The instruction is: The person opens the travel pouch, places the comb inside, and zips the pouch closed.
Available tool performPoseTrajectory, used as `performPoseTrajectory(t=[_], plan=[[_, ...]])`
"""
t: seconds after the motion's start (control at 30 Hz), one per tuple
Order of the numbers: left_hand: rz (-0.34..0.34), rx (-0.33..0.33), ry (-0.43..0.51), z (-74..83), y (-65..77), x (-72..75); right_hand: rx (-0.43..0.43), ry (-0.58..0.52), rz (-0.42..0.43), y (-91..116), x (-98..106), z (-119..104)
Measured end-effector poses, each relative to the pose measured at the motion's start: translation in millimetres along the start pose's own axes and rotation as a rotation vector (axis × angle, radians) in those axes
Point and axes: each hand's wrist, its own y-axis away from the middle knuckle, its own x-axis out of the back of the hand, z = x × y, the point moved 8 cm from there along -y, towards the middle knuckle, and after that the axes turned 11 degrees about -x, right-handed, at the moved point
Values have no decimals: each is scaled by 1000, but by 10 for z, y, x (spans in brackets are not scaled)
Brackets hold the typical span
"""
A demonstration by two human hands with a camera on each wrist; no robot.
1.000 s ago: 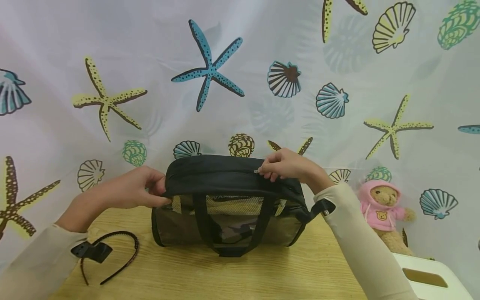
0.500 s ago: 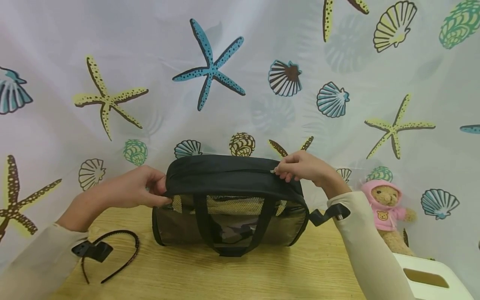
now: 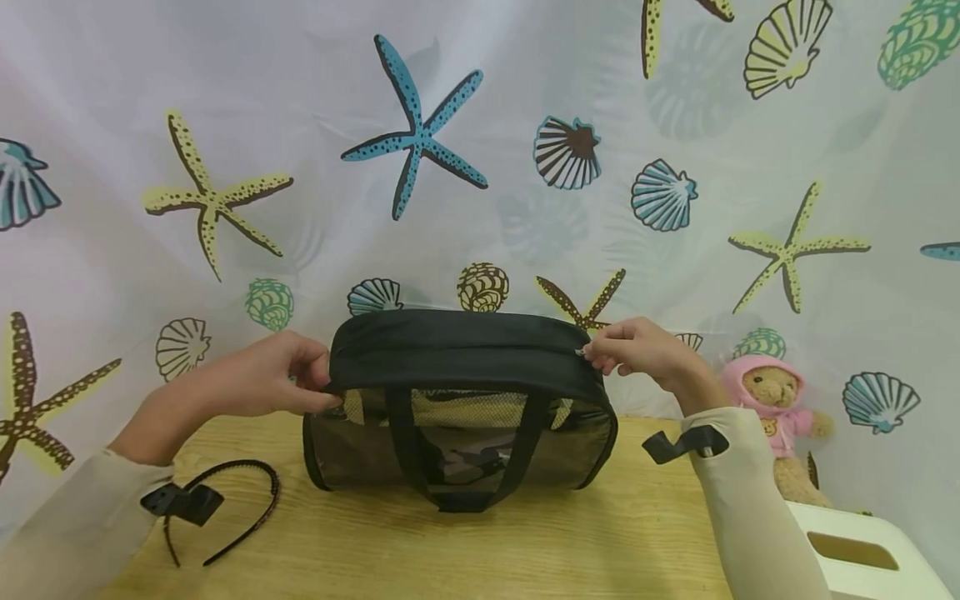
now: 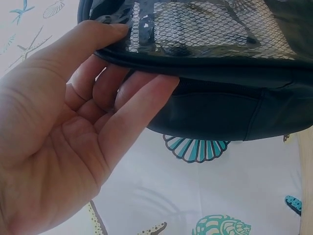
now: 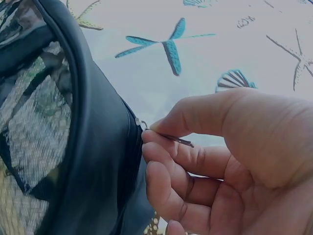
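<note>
A black bag (image 3: 465,367) with a see-through front, mesh inside and a hanging strap handle (image 3: 401,433) stands on the wooden table. At its upper left corner, my left hand (image 3: 262,375) pinches the edge between thumb and fingers; the left wrist view shows the thumb on the clear panel and fingers under the dark rim. Near the right end of the bag's top, my right hand (image 3: 645,354) pinches the metal zipper pull (image 5: 168,137) between thumb and index finger. Behind the pull, the zipper line along the top looks closed. Dark, hard-to-identify contents show through the panel.
A dark headband (image 3: 273,492) lies on the table (image 3: 450,558) beside my left forearm. To the right sit a teddy bear (image 3: 776,396) in a pink hoodie and a white box (image 3: 855,521) with a slot. A sea-patterned curtain (image 3: 480,242) hangs behind the bag.
My right hand has drawn the zipper pull rightward along the bag's top, from right of the middle to near the right end. My left hand stays at the left corner.
</note>
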Motion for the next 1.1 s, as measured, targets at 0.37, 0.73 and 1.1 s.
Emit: performPoseTrajectory(t=[0.37, 0.73, 1.1], plan=[[4, 45, 12, -51, 20, -13, 5, -80, -13, 73, 18, 283], [7, 9, 4, -28, 4, -52, -40, -269, 2, 143, -20, 664], [19, 21, -21, -21, -4, -13, -112, -460, -36, 63, -181, 1079]])
